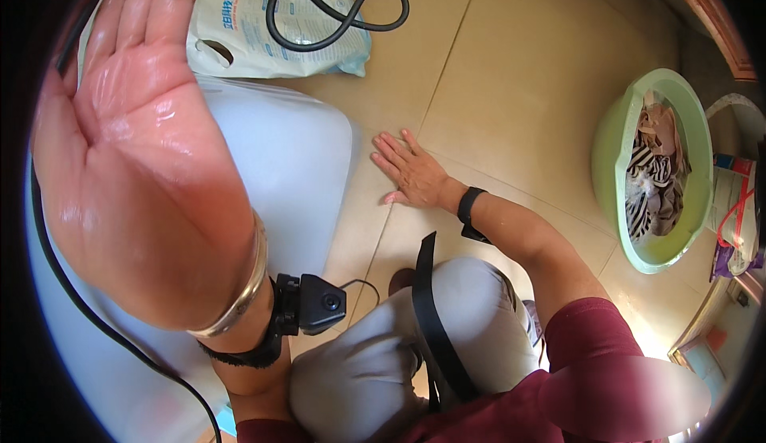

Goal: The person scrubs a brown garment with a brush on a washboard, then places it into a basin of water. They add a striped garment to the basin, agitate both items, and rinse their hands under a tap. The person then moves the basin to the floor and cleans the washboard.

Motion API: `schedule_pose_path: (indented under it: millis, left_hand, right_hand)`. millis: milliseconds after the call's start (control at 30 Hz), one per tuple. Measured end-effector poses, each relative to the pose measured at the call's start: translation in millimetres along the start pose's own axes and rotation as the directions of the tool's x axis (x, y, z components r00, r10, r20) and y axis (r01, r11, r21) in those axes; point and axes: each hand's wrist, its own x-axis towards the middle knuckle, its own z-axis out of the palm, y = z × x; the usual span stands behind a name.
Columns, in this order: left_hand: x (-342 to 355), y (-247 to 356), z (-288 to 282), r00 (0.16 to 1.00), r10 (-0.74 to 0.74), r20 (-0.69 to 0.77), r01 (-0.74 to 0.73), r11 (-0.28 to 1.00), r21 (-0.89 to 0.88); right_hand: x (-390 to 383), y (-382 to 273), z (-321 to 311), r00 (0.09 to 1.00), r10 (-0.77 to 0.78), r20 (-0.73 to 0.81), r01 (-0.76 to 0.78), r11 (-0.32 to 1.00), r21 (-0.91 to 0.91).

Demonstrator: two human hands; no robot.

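Observation:
My left hand (155,148) is raised close to the camera at the left, with its wet, shiny palm showing and fingers stretched upward; the fingertips run out of the picture. It holds nothing. A gold-coloured bangle (239,303) and a strap with a small black camera (321,303) circle that wrist. Over the tiled floor, my right hand (415,173) is open, fingers spread and holding nothing. It wears a black wristband (471,213). Just left of its fingers is the rounded corner of a smooth pale bluish-white surface (279,156), partly hidden behind my left hand.
A light green basin (610,152) with striped, brown and grey cloth stands at the right. Behind it are a bag with a red handle (734,220) and wooden furniture (718,24). A white plastic bag (263,24) and looped black cable (351,24) are at the upper left.

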Motion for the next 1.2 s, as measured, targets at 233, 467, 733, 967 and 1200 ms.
schedule_pose_path:
  millis: [233, 467, 733, 967, 1200]
  left_hand:
    - [-16.7, -11.1, -5.2, 0.999, 0.022, -0.05, -0.02, 0.999, 0.032]
    - [-17.7, -25.4, -20.5, 0.998, 0.001, -0.055, -0.001, 1.0, 0.01]
    - [-16.2, -24.8, -22.1, 0.994, -0.044, -0.103, 0.044, 0.999, -0.003]
    - [-25.7, -25.0, -3.4, 0.995, -0.063, -0.077, 0.065, 0.998, 0.024]
    - [-33.0, -12.2, -1.1, 0.992, -0.07, -0.109, 0.075, 0.996, 0.043]
  right_hand:
    - [51.9, 77.8, -26.8, 0.995, 0.037, 0.095, -0.018, 0.981, -0.193]
    - [77.2, 143.1, -41.9, 0.854, 0.509, -0.109, -0.517, 0.803, -0.298]
    - [-22.5, 78.9, -34.4, 0.708, 0.691, -0.146, -0.694, 0.642, -0.325]
    - [-5.8, -27.9, 17.2, 0.992, -0.075, 0.097, 0.071, 0.996, 0.052]
    - [-48.3, 39.3, -9.4, 0.993, 0.112, 0.044, -0.117, 0.985, 0.125]
